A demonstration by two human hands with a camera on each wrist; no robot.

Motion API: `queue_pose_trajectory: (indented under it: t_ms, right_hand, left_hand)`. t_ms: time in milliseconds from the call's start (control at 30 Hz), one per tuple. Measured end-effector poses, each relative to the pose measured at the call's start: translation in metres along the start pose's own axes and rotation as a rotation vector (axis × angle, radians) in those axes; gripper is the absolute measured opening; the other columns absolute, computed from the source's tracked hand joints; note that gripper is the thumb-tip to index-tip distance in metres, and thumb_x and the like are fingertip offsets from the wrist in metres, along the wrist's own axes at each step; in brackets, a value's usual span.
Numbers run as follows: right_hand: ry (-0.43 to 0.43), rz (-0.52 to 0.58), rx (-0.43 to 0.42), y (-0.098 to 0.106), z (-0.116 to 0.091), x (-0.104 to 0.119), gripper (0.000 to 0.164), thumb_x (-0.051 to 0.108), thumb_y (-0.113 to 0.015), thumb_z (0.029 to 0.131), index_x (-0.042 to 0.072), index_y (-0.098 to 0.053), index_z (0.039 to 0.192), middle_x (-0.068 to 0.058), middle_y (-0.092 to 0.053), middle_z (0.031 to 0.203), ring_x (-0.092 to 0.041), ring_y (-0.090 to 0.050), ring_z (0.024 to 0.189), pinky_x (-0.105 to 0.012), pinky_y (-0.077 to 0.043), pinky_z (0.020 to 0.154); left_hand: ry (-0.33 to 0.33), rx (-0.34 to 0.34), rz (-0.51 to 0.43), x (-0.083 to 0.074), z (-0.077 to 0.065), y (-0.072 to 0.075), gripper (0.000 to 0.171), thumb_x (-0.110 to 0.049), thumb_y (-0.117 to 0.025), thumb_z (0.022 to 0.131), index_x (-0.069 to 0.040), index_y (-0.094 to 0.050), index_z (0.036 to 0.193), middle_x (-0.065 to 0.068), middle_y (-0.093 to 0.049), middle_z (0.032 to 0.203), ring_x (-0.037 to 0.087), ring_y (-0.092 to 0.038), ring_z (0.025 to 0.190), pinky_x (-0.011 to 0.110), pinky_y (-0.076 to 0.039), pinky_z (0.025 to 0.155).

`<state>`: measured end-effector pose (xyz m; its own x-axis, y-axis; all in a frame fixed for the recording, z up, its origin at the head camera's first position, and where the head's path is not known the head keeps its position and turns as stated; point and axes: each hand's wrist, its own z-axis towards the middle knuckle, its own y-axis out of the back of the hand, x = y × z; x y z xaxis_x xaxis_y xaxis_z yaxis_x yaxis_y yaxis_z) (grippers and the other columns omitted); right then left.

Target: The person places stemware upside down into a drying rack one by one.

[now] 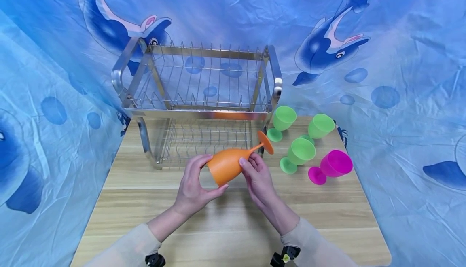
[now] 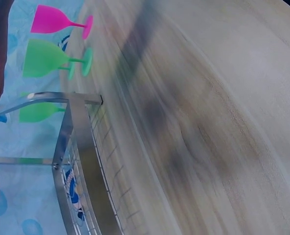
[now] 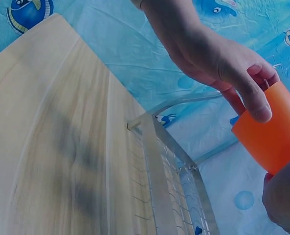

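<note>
An orange plastic goblet (image 1: 227, 165) is held tilted above the table in front of the rack, its foot up to the right and its mouth down to the left. My left hand (image 1: 194, 188) grips the bowl at the rim, fingers on the far side and thumb beneath. Near where the bowl meets the stem, my right hand (image 1: 259, 178) pinches it between thumb and fingers. Seen from the right wrist, the left hand (image 3: 223, 61) has its thumb across the orange bowl (image 3: 274, 129). In the left wrist view, only a sliver of orange shows at the edge.
Behind the hands stands a two-tier metal dish rack (image 1: 196, 114) with wire shelves. To its right, three green goblets (image 1: 301, 151) and a magenta goblet (image 1: 336, 163) stand upright on the wooden table (image 1: 138, 214). A blue dolphin-print sheet (image 1: 411, 56) hangs around the table.
</note>
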<state>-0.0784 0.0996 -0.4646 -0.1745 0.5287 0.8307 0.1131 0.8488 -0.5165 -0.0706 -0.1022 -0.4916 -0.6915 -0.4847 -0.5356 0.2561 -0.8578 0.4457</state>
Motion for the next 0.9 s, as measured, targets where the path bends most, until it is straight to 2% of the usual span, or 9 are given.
queue_pose_trajectory:
  t_ms: [433, 733, 900]
  right_hand:
    - [0.008, 0.013, 0.014, 0.0022, 0.0006, 0.0004, 0.031, -0.004, -0.065, 0.1, 0.0, -0.053, 0.129, -0.008, -0.063, 0.12, -0.017, -0.065, 0.11, -0.026, -0.058, 0.102]
    - [0.044, 0.007, 0.026, -0.0005, -0.0037, 0.0016, 0.036, -0.004, -0.064, 0.1, -0.002, -0.051, 0.133, -0.007, -0.061, 0.123, -0.017, -0.063, 0.114, -0.025, -0.056, 0.105]
    - [0.062, 0.0, 0.051, 0.0024, -0.0057, 0.0016, 0.043, -0.002, -0.063, 0.102, -0.004, -0.047, 0.143, -0.01, -0.06, 0.135, -0.018, -0.061, 0.124, -0.026, -0.053, 0.111]
  left_hand:
    - [0.02, 0.043, 0.001, -0.0007, 0.0021, 0.0039, 0.085, -0.046, -0.091, 0.081, 0.003, -0.055, 0.142, 0.018, -0.059, 0.138, 0.034, -0.057, 0.127, 0.019, -0.041, 0.119]
    - [-0.026, -0.024, -0.005, -0.0025, 0.0039, 0.0008, 0.08, -0.05, -0.083, 0.088, 0.006, -0.057, 0.139, 0.021, -0.061, 0.135, 0.036, -0.058, 0.124, 0.019, -0.043, 0.118]
    - [-0.023, -0.051, -0.003, -0.0024, 0.0083, 0.003, 0.08, -0.053, -0.081, 0.091, 0.007, -0.057, 0.138, 0.021, -0.061, 0.134, 0.038, -0.058, 0.123, 0.021, -0.043, 0.118]
